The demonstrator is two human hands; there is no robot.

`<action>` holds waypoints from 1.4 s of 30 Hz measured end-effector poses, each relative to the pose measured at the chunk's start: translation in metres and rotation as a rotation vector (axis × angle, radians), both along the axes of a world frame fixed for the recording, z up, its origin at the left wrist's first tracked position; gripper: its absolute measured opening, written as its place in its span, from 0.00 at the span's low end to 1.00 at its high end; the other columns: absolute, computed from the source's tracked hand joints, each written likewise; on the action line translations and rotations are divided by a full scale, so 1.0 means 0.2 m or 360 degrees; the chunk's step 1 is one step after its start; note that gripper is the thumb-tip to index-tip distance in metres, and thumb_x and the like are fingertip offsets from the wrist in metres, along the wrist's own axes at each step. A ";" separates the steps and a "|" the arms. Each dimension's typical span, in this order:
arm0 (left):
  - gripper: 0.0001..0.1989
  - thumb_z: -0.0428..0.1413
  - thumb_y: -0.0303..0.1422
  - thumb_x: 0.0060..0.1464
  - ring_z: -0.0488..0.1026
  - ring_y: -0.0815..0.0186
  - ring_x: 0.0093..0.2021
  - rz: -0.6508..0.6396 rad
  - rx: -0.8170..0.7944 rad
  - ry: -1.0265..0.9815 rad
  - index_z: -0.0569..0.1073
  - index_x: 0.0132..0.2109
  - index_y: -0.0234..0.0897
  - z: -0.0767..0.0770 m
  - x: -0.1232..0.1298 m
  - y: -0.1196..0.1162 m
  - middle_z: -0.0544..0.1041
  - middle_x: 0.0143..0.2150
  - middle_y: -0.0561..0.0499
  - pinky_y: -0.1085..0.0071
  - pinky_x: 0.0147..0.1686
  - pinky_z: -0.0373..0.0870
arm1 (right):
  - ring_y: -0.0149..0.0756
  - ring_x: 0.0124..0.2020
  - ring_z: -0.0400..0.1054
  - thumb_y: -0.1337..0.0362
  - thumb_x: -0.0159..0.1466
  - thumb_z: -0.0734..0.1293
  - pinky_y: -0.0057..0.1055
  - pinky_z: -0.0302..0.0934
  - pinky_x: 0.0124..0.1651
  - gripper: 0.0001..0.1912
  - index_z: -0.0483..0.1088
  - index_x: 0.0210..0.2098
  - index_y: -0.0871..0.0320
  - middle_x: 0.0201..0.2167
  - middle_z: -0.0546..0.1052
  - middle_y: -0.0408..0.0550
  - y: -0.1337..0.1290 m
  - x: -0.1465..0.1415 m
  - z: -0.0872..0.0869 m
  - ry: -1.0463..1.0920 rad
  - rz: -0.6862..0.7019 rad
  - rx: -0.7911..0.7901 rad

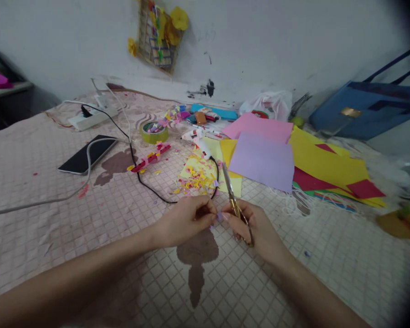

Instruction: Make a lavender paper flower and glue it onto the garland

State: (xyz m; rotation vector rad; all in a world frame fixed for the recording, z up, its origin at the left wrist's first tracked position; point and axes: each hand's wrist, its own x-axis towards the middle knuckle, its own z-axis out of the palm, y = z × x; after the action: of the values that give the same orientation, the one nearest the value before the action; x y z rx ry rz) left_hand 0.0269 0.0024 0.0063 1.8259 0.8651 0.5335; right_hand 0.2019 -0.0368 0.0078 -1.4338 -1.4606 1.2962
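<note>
Between the fingertips of both hands is a tiny purple paper piece. My left hand pinches it from the left with thumb and forefinger. From the other side my right hand reaches the piece with its fingertips, while a pair of scissors with gold handles rests in the same hand, blades pointing up and away. Just beyond the hands lies a heap of small yellow and pink paper scraps on a pale yellow sheet. A purple sheet is spread to the right of the scraps.
A white glue gun with a black cord lies behind the scraps. To the left are a tape roll, a pink decorated stick, a phone and a power strip. Yellow sheets and a blue bag occupy the right.
</note>
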 end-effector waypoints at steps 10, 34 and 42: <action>0.06 0.51 0.31 0.52 0.64 0.71 0.26 0.0022 -0.0016 -0.0065 0.69 0.30 0.34 0.02 0.00 0.02 0.70 0.26 0.52 0.77 0.26 0.60 | 0.25 0.17 0.53 0.59 0.56 0.64 0.23 0.48 0.19 0.09 0.65 0.27 0.59 0.17 0.60 0.36 0.00 0.01 -0.01 0.0017 0.0114 0.0036; 0.09 0.57 0.33 0.50 0.71 0.72 0.27 0.0397 -0.0853 -0.0683 0.67 0.31 0.31 0.02 -0.01 0.07 0.74 0.28 0.51 0.74 0.30 0.67 | 0.28 0.18 0.53 0.47 0.63 0.55 0.25 0.50 0.22 0.20 0.60 0.25 0.57 0.15 0.58 0.37 -0.05 -0.03 -0.02 0.0248 0.0043 0.0012; 0.08 0.56 0.31 0.51 0.74 0.69 0.32 0.0415 -0.0859 -0.0840 0.66 0.32 0.30 0.03 -0.04 0.13 0.76 0.31 0.48 0.71 0.34 0.70 | 0.26 0.16 0.50 0.48 0.61 0.58 0.25 0.45 0.19 0.21 0.60 0.23 0.58 0.14 0.56 0.36 -0.05 0.01 -0.06 0.0021 0.0222 -0.0038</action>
State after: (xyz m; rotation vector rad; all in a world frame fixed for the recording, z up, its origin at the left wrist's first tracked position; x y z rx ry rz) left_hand 0.0187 0.0280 0.0130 1.0194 0.7827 0.8101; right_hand 0.2034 -0.0466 -0.0041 -1.3561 -1.5645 1.4093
